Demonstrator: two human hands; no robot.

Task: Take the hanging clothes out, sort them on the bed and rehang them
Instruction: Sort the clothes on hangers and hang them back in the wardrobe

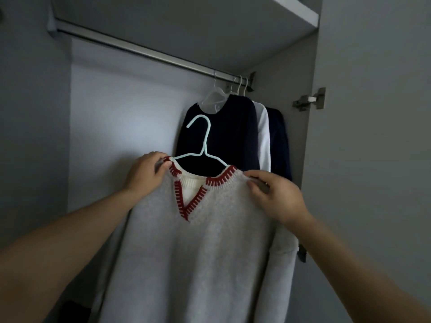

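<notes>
A grey V-neck sweater (203, 257) with red-and-white collar trim hangs on a pale blue hanger (204, 141), held up in front of the open wardrobe. My left hand (145, 174) pinches its left shoulder by the collar. My right hand (274, 197) grips its right shoulder. The hanger's hook is free, well below the metal rail (140, 51). On the rail's right end hang a dark navy top (224, 136), a white garment (263, 136) and another navy garment (279, 141) on clear hangers.
A shelf (296, 12) runs above the rail. The wardrobe's right side panel carries a metal door hinge (310, 100). The back wall (121, 117) to the left of the hung clothes is bare, and the left stretch of the rail holds no hangers.
</notes>
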